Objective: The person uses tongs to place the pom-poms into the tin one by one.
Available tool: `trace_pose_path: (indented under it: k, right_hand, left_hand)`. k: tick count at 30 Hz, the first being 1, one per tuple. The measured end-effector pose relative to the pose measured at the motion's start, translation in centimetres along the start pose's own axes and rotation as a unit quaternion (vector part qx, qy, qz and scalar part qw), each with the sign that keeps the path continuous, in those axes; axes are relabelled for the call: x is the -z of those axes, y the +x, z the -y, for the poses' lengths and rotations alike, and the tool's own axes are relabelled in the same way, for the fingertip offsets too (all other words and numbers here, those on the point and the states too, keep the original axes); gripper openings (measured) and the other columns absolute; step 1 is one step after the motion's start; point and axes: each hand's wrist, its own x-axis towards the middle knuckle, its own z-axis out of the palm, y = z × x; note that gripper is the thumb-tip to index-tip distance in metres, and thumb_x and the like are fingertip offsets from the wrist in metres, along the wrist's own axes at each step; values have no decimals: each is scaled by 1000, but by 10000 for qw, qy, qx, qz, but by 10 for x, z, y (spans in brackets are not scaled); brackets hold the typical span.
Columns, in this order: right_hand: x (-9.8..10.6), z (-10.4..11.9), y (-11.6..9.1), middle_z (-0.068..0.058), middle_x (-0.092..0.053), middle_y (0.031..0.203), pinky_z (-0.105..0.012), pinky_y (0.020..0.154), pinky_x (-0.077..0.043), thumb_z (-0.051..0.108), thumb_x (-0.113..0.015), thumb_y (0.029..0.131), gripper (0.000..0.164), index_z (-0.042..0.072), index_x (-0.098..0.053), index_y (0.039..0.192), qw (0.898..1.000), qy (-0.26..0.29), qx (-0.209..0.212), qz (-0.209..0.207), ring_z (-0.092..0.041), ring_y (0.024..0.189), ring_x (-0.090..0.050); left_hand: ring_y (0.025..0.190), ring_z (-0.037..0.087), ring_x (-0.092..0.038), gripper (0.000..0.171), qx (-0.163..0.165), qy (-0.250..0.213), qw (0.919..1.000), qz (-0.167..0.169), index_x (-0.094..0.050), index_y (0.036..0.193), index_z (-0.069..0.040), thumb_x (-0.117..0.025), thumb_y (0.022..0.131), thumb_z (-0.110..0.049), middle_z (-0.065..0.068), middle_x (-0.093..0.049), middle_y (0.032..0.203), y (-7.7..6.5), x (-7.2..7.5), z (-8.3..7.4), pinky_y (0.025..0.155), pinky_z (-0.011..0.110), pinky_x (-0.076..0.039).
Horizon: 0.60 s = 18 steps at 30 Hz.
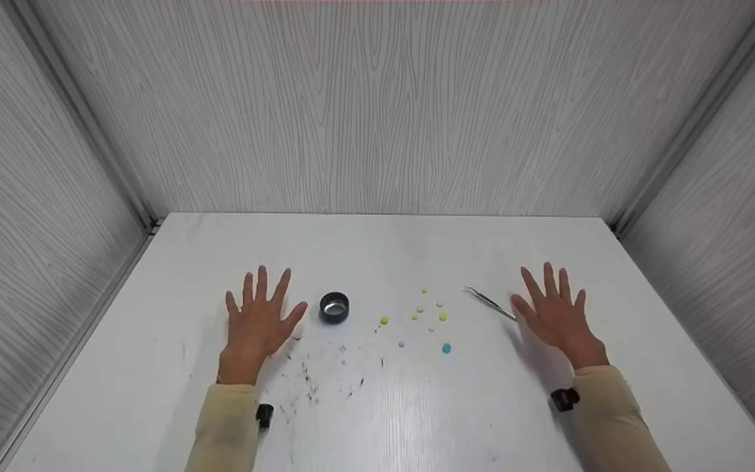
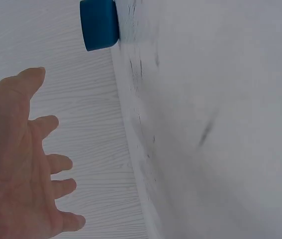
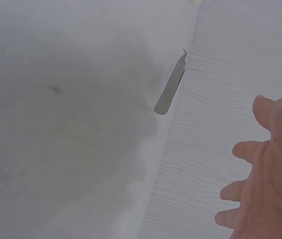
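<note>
Wood-grain panels [image 1: 377,105] wall in a white table [image 1: 377,249] as, from left, a person's left hand [image 1: 253,331] hovers beside a small round blue container [image 1: 334,308], fingers spread and gripping nothing; a sideways brush could tip it. Tiny yellow, white and teal balls [image 1: 446,348] lie scattered at center, liable to roll if bumped. Tweezers [image 1: 494,305] rest near the right hand [image 1: 561,328], its fingers likewise splayed and free; a careless sweep could bend their fine tips. No brand, label or writing is legible.
</note>
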Motion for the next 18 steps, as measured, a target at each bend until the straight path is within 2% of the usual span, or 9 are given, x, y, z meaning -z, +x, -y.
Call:
trace_pose_path:
  k: [3, 5, 9, 12, 14, 18]
  right_hand:
    - [0, 3, -1, -32, 1, 170, -84, 114, 1, 53, -35, 110, 73, 11, -16, 166, 10000, 55, 60, -34, -56, 156, 6]
    - [1, 3, -1, -33, -5, 169, -83, 116, -6, 50, -39, 110, 72, 10, -19, 165, 9997, 186, 147, -65, -57, 156, -2]
    - [1, 0, 0, -32, -26, 166, -76, 117, -25, 41, -48, 109, 66, 5, -30, 162, 9950, 934, 358, -59, -55, 151, -26]
    - [1, -2, 1, -31, -43, 157, -69, 112, -39, 29, -55, 108, 57, 1, -41, 156, 9877, 1482, 472, -162, -53, 140, -47]
    - [0, -3, 2, -32, -51, 150, -65, 106, -47, 22, -57, 106, 51, -1, -47, 151, 9843, 1660, 525, -302, -52, 129, -57]
    - [-4, -2, 5, -33, -58, 142, -63, 100, -52, 14, -58, 105, 45, -3, -53, 146, 9809, 1813, 555, -431, -50, 120, -65]
  left_hand:
    - [160, 49, -3, 78, -40, -101, 9999, 84, -18, 167, -21, -46, 104, -58, 25, -7, 172, 0, 0, -1, 122, 76, -5]
    - [159, 49, -6, 79, -113, -251, 9995, 147, -18, 167, -20, -47, 104, -57, 26, -9, 172, 1, -1, -2, 122, 76, -8]
    - [157, 50, -16, 80, -318, -754, 9961, 326, -21, 166, -17, -54, 103, -52, 26, -16, 171, 3, -2, -6, 122, 73, -18]
    - [157, 48, -20, 81, -396, -1259, 9896, 578, -23, 166, -17, -61, 101, -49, 24, -19, 171, 5, -3, -10, 122, 69, -25]
    - [157, 45, -22, 81, -437, -1579, 9840, 702, -26, 165, -16, -65, 100, -45, 22, -22, 170, 6, -4, -13, 123, 66, -27]
    - [156, 41, -29, 78, -581, -2045, 9746, 700, -35, 161, -14, -72, 97, -38, 19, -33, 167, 10, -9, -18, 125, 60, -28]
